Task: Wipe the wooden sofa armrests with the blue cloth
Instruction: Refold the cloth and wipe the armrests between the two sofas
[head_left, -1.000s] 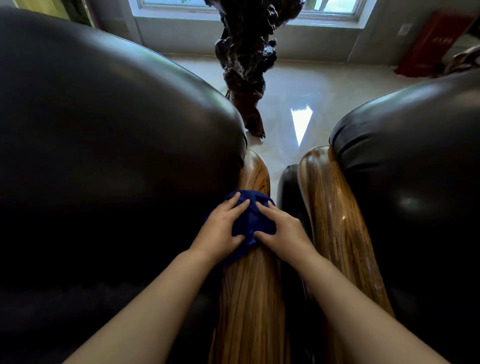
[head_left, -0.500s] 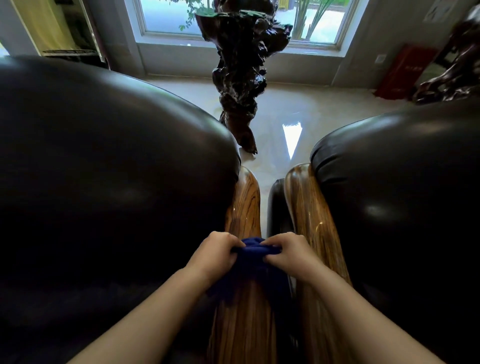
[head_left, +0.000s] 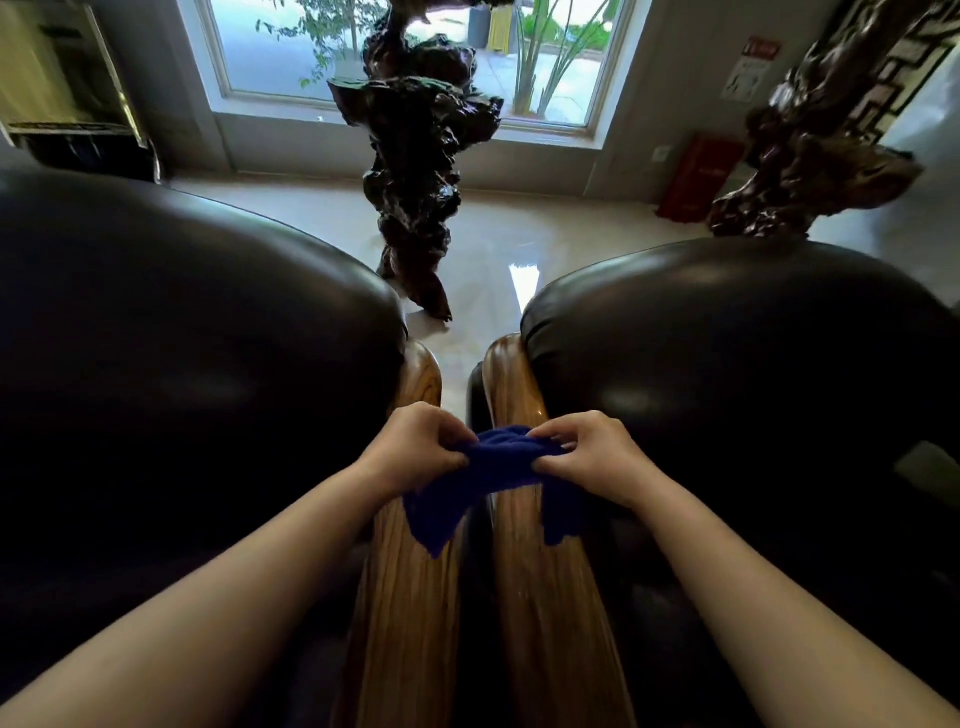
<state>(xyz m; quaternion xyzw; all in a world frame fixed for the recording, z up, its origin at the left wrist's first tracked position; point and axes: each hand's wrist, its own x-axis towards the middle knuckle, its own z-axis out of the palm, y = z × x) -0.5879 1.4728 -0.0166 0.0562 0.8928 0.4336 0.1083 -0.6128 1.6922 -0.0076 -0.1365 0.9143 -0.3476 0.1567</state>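
Head view looks down on your two bare hands at the centre of the frame, holding the blue cloth stretched between them. Your left hand has its grip pinched on the cloth's left end, and your right hand has its grip pinched on the right end. The cloth hangs above two wooden armrests: the left armrest and the right armrest, which run side by side up the lower middle. Dark leather cushions flank them. A dark carved sculpture stands on the glossy floor in the upper centre.
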